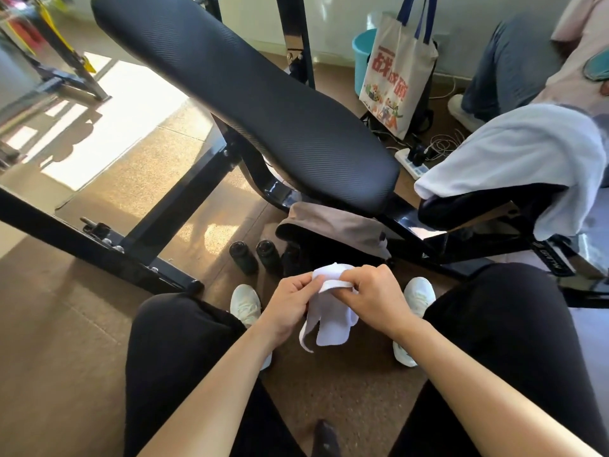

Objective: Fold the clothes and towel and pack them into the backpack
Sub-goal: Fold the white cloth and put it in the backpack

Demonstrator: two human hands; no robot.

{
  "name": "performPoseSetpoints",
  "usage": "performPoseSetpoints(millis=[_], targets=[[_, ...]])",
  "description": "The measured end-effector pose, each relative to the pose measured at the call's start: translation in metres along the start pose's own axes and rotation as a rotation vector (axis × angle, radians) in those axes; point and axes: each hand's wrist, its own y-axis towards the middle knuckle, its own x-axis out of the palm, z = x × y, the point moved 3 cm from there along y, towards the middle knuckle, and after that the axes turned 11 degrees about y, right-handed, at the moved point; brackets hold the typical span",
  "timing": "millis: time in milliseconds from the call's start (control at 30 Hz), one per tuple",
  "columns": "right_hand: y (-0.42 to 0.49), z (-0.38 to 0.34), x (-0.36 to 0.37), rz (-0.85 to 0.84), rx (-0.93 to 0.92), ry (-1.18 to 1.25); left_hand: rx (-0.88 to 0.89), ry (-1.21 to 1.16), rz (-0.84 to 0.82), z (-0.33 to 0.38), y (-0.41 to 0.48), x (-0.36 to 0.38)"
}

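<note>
I see my left grip (293, 301) and right grip (372, 295) both clamped on a small white cloth (329, 328), which hangs between my knees above the floor, while the white towel (514, 153) lies draped over the black worktop (247, 94) seat at right.

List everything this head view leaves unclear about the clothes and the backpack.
1. Head view, the white cloth: the left hand and right hand grip its bunched top, so the garment type is unclear.
2. The grey-brown fabric item: the bench pad covers its upper part, so whether it is the backpack cannot be told.
3. The white towel: its right side is lost near the frame edge.
4. The yellow equipment, top left: blurred.
</note>
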Motion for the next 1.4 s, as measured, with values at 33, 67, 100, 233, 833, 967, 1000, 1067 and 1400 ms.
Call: performPoseSetpoints(millis=[33, 67, 100, 233, 833, 967, 1000, 1067, 1400], targets=[[0.000, 0.002, 0.000, 0.004, 0.037, 0.035, 0.009, -0.001, -0.022, 0.001, 0.000, 0.001], [0.000, 0.004, 0.000, 0.006, 0.075, 0.088, 0.016, -0.007, -0.045, 0.002, 0.001, 0.002], [0.000, 0.007, 0.000, 0.008, 0.109, 0.141, 0.019, -0.015, -0.069, 0.003, 0.001, 0.003], [0.006, 0.016, -0.002, 0.015, 0.212, 0.218, 0.041, 0.011, -0.142, 0.007, 0.002, 0.006], [0.020, 0.013, -0.022, -0.113, 0.157, 0.437, 0.347, 0.285, 0.039, 0.022, 0.022, -0.003], [0.018, 0.009, -0.028, -0.058, 0.194, 0.560, 0.304, 0.222, 0.108, 0.015, 0.019, -0.003], [0.017, 0.008, -0.029, -0.039, 0.199, 0.602, 0.311, 0.248, 0.101, 0.012, 0.018, -0.002], [0.015, 0.006, -0.032, -0.019, 0.201, 0.665, 0.328, 0.303, 0.072, 0.007, 0.015, 0.002], [0.008, 0.007, -0.047, -0.002, 0.174, 0.725, 0.408, 0.371, -0.110, -0.007, 0.020, 0.027]])
